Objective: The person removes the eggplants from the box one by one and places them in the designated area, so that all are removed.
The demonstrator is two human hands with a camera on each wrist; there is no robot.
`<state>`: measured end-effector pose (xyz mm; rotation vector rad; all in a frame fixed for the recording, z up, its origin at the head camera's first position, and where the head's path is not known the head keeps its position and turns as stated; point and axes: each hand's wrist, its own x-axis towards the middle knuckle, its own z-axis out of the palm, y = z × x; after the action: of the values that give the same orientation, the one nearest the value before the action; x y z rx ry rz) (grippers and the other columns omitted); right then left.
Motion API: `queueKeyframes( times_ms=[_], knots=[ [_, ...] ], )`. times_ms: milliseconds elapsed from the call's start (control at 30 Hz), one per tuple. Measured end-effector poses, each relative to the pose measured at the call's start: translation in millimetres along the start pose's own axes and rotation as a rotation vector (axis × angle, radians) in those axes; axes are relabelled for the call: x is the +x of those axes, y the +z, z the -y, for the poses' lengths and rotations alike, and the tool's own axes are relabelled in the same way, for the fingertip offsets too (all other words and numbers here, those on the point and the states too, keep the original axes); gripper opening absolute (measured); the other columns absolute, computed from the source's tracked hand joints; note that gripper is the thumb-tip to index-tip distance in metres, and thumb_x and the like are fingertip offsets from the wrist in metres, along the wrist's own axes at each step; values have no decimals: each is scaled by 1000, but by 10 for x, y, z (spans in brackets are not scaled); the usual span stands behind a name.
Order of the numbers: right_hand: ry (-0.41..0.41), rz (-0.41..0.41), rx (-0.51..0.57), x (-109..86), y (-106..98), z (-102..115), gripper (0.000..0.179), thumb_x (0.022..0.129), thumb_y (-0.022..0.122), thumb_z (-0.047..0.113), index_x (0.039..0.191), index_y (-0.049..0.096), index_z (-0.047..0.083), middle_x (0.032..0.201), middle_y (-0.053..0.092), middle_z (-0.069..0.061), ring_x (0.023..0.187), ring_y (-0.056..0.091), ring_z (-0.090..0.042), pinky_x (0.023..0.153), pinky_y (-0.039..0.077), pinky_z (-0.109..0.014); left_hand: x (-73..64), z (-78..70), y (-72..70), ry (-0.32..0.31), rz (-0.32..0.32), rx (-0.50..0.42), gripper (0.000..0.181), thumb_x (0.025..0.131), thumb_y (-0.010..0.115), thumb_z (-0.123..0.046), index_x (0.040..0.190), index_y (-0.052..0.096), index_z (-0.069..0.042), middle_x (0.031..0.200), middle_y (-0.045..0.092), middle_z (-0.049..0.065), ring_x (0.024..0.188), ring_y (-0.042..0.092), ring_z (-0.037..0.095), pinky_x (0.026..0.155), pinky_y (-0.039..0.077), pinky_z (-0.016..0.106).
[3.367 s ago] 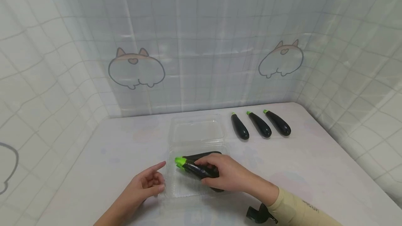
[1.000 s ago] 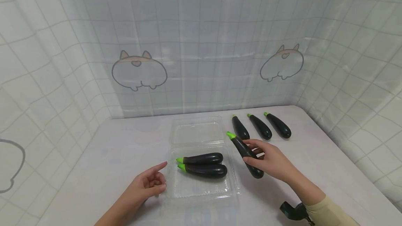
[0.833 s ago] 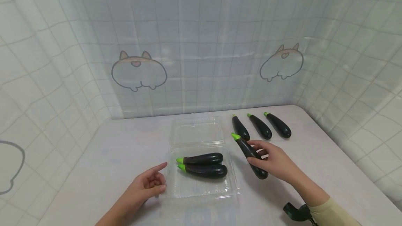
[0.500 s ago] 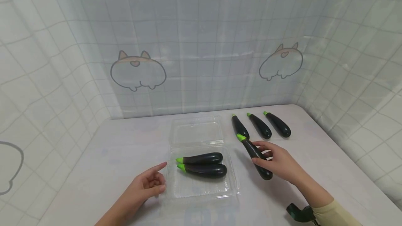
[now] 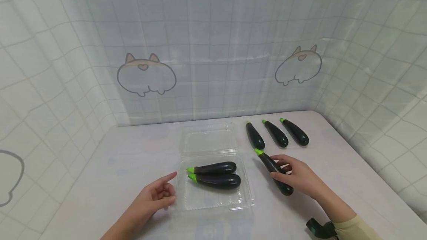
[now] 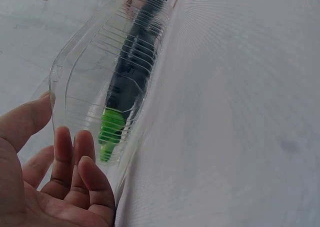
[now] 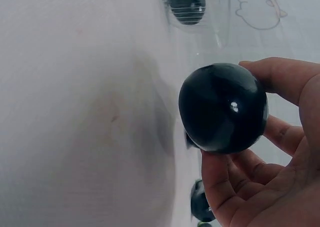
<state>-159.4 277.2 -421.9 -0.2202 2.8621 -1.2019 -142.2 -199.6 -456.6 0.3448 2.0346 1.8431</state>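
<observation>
My right hand [image 5: 298, 177] grips a dark eggplant [image 5: 268, 163] with a green stem, thumb on one side and fingers on the other. Its rounded end [image 7: 222, 107] faces the camera in the right wrist view, seemingly just over the table. The stem points away and left, close to the nearest eggplant [image 5: 255, 136] of the back row. Two eggplants [image 5: 217, 182] lie side by side in a clear plastic clamshell box [image 5: 213, 202], stems to the left. At the box's left edge rests my left hand [image 5: 155, 197], a fingertip touching the rim, the other fingers loosely bent.
The box's lid [image 5: 210, 140] lies folded back toward the wall. Two more eggplants, a middle one [image 5: 276, 133] and a right one [image 5: 295, 132], complete the row at the back right. A black device [image 5: 321, 228] sits by the right wrist. Tiled-pattern curtains surround the table [image 5: 133, 155].
My right hand has lifted an eggplant out of the box, carried it right and lowered it toward the table, below the back row. My left hand has stayed at the box.
</observation>
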Motion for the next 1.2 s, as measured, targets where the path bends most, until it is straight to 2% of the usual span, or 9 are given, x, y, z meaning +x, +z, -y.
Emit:
queueKeyframes(
  times_ms=[233,567,900,1200],
  knots=[
    [33,12,-18,14,57,-43,56,82,81,37,132,61,20,113,65,-8,93,64,-17,72,52,-34,5,13,-9,25,13,6,69,94,67,-7,154,32,-7,110,54,20,89,59,16,70,50,24],
    [64,26,-8,2,103,-59,55,83,80,39,131,62,20,112,65,-7,94,64,-17,73,52,-35,1,-3,-2,-4,-4,8,70,94,68,-8,154,32,-7,110,54,20,89,58,16,70,50,25],
    [37,-6,-64,7,130,-87,52,85,76,44,130,64,19,112,66,-4,96,64,-17,79,51,-37,3,-8,-14,-5,-3,16,70,94,68,-9,154,33,-8,111,53,22,90,59,18,71,51,26],
    [-5,11,-63,-6,108,-79,52,88,74,43,131,63,15,111,67,-4,92,63,-14,76,51,-35,2,-28,-6,-23,-2,12,70,93,69,-10,154,33,-9,111,54,20,91,59,19,71,51,27]
  ],
)
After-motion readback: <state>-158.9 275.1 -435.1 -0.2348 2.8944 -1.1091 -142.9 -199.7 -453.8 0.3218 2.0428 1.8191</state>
